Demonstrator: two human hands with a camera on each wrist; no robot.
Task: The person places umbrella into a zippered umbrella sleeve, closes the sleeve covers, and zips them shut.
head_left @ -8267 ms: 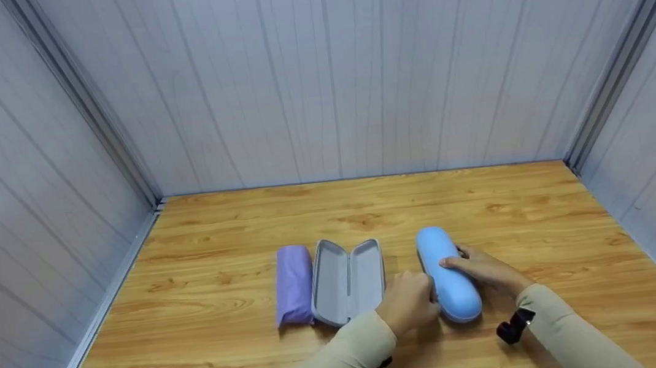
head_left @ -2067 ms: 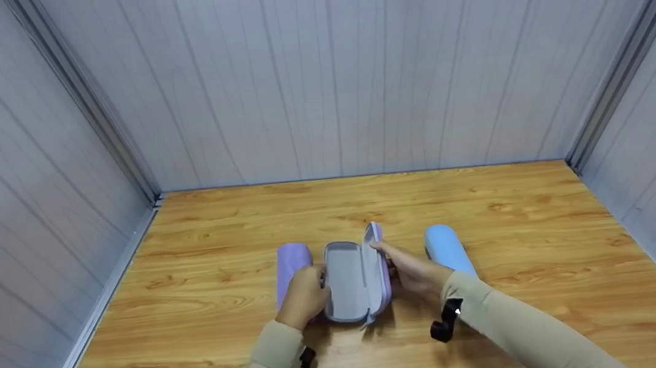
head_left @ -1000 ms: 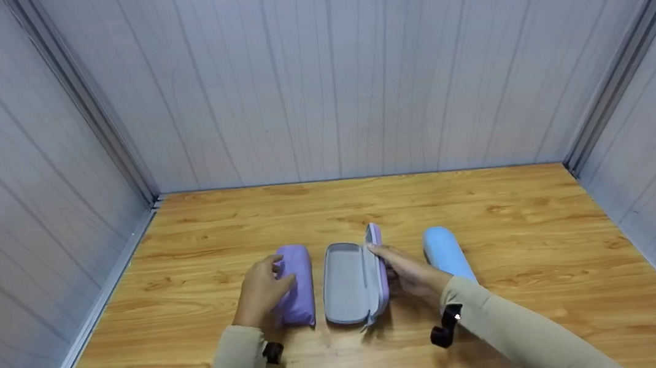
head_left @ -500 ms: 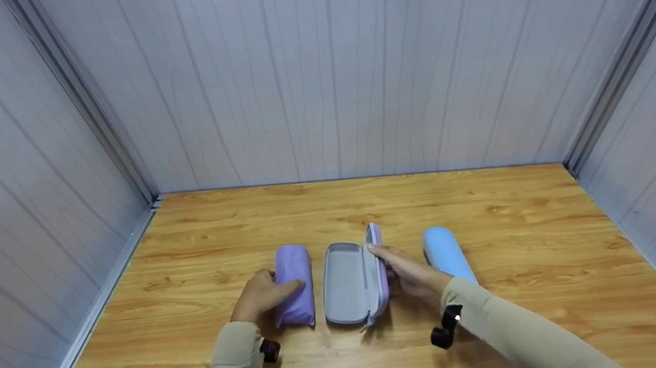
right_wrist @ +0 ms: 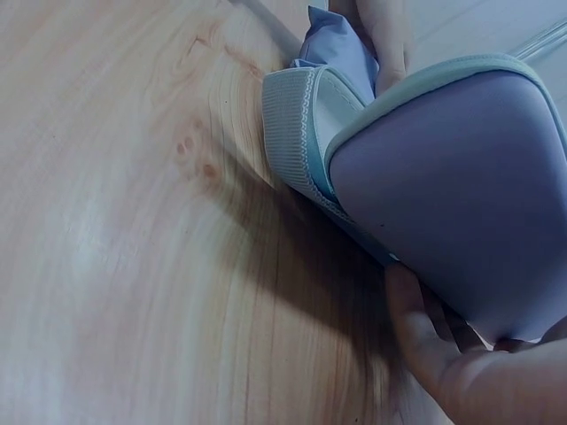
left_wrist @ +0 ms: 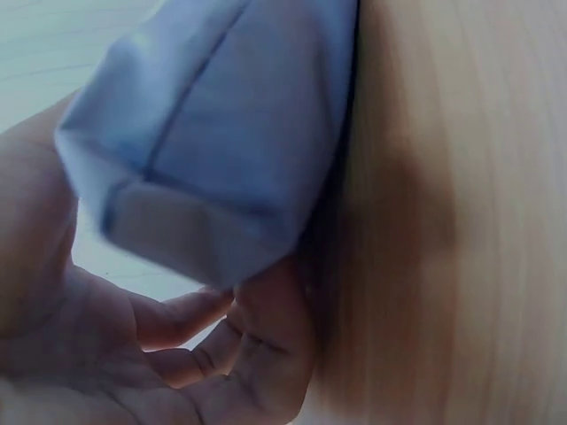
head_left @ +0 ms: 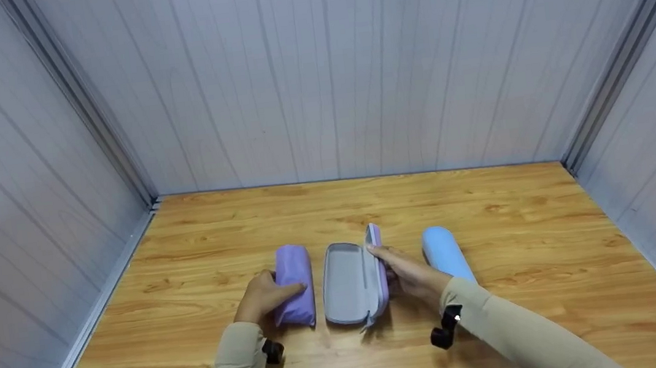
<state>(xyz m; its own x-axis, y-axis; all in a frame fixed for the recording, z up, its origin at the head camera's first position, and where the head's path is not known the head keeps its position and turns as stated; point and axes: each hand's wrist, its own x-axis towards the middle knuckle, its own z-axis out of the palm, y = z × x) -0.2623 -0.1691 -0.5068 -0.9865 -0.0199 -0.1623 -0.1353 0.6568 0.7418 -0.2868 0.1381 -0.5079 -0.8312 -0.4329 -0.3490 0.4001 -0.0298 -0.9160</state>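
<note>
A purple fabric bundle [head_left: 295, 285], shaped like a folded compact umbrella, lies left of centre on the table. My left hand [head_left: 262, 296] grips it from the left, thumb across its top. In the left wrist view, curled fingers [left_wrist: 266, 328] sit at the folded end of the bundle. Beside it an unzipped lilac hard case [head_left: 344, 284] lies spread, grey lining facing up. My right hand [head_left: 412, 272] holds the case's raised right half, thumb over the inner edge and the other fingers behind it. From outside, the right wrist view shows that lilac half [right_wrist: 461, 186].
A blue rounded case [head_left: 447, 254] stands right of my right hand, its near end hidden by the sleeve. The wooden table [head_left: 216, 234] meets pale panel walls [head_left: 303, 75] at the back and both sides.
Both hands have left the blue case. My right hand has tilted up the lilac case's right half; my left hand went from the case's edge to the purple bundle and took hold of it.
</note>
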